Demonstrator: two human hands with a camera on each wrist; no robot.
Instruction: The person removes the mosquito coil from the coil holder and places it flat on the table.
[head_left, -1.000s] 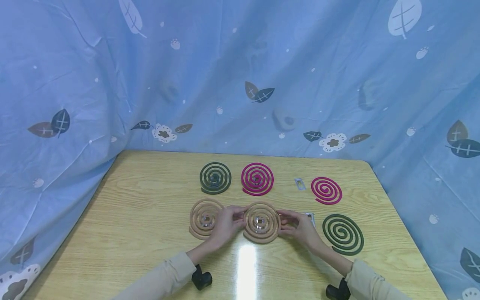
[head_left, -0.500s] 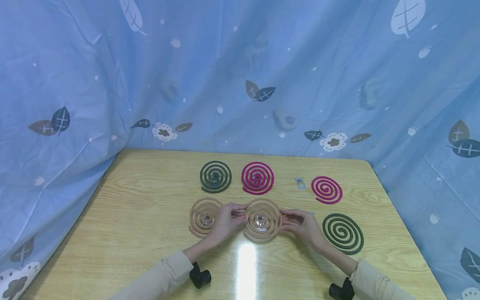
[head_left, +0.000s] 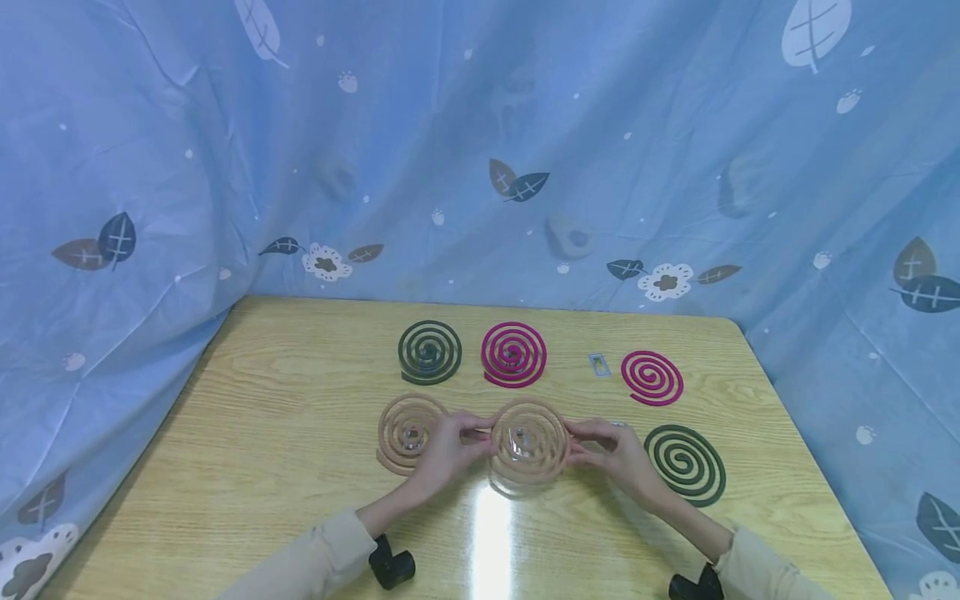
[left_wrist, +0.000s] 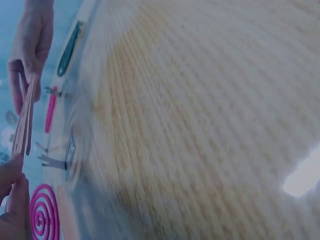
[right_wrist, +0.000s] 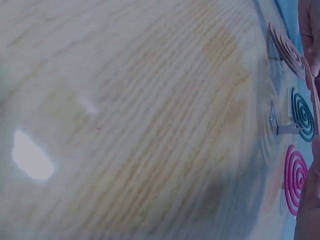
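Tan and spiral, a mosquito coil point(head_left: 540, 442) sits higher above its metal stand point(head_left: 519, 444) than a second ago, edges pinched by left hand point(head_left: 450, 448) and right hand point(head_left: 622, 460), thumbs and fingers nearly together. Left wrist: it shows edge-on, apart from the stand. Right wrist: a pink coil point(right_wrist: 301, 177) and green coil point(right_wrist: 304, 116) appear beyond.

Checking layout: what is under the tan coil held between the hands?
A small metal stand on the table, apart from the tan coil. In the head view, the coil covers parts of the stand.
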